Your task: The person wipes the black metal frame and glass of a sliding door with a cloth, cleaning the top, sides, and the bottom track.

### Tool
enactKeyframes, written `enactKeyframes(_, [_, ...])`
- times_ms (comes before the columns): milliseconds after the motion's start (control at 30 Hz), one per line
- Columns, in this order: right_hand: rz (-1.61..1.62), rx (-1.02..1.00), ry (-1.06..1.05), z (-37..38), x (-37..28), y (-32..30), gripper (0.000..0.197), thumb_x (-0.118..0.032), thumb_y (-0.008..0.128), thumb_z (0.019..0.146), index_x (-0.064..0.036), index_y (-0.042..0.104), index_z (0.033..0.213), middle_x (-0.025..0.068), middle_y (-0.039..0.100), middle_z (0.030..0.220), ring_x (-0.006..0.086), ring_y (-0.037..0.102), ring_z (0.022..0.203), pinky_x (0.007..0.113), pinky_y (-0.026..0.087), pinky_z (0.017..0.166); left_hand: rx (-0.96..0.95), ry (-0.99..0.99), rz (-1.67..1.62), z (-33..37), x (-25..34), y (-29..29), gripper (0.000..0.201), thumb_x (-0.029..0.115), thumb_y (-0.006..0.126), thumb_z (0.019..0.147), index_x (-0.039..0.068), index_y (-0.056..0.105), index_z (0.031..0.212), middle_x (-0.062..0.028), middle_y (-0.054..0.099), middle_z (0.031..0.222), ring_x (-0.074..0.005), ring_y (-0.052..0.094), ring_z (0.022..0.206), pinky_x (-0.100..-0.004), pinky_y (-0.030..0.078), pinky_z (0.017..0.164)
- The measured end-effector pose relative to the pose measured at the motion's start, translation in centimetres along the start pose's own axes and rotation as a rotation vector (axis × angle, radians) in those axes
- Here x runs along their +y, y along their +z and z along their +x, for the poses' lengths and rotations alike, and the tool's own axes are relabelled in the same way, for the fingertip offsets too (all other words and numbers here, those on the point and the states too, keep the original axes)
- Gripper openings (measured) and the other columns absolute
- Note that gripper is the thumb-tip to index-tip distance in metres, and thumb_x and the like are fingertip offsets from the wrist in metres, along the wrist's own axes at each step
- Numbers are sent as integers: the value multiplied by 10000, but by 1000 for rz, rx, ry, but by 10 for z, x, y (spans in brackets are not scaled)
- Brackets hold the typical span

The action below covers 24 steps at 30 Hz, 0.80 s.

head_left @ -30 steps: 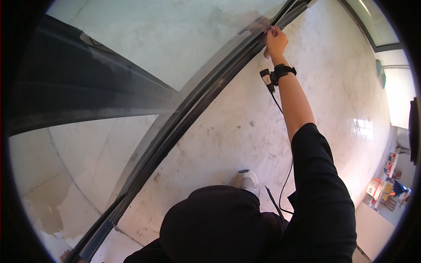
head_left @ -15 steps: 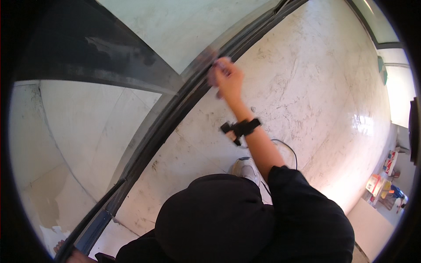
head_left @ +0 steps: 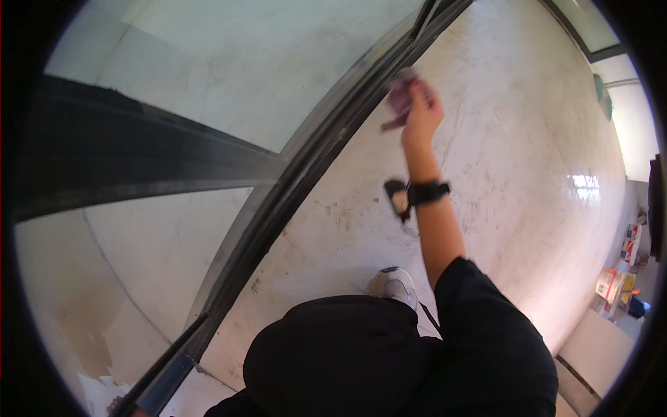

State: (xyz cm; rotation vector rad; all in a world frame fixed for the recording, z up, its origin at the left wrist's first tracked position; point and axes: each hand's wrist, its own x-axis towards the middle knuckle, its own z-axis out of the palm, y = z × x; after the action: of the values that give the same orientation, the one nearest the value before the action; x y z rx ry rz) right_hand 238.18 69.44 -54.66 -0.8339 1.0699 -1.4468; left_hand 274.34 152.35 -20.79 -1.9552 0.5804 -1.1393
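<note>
My right hand (head_left: 424,115) is raised beside the dark-framed glass door, its fingers closed on a crumpled purplish-brown cloth (head_left: 401,101). The cloth hangs out past the fingertips near the frame and is slightly blurred. A black strap with a small device (head_left: 420,194) circles my right wrist. At the lower left edge, only a bit of my left hand (head_left: 114,403) shows, with its fingers around the dark door edge (head_left: 156,368). The glass panel (head_left: 208,62) is to the left of the long dark frame (head_left: 278,201).
Under me is a pale, scuffed floor (head_left: 486,146), with my white shoe (head_left: 394,283) on it. Boxes (head_left: 611,285) and other small goods stand at the far right, near a pale board (head_left: 596,347). Another dark-framed panel (head_left: 590,28) is at the upper right.
My right hand has moved up and to the right with the cloth, away from the door frame. The view has shifted a little; my left hand stays at the door edge.
</note>
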Motion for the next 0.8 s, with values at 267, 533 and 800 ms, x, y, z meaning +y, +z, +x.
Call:
enactKeyframes(267, [26,233,-381,145,100,53,335,-90,517,881,50,501,1184,144,587,1123,223,559,1001,308,408,903,-97,-335,-484,30,43,-39,244,169,567,825,-66,607,878,-198,620,872,-298,607,771,-466,512,727])
enactKeyframes(533, [-106,158,-195,-34,88,71,381,-121,458,908,-5,447,1271,163,562,1164,252,527,1040,321,380,913,-93,-321,-517,39,45,-50,261,162,573,828,-86,613,902,-209,629,898,-299,615,796,-463,517,753])
enactKeyframes(800, [-281,-24,121,-226,72,69,404,-21,473,864,7,433,1265,197,557,1146,310,540,1026,322,401,897,-17,-105,-443,35,34,-43,280,154,579,831,-106,619,926,-220,638,924,-300,623,820,-460,522,779])
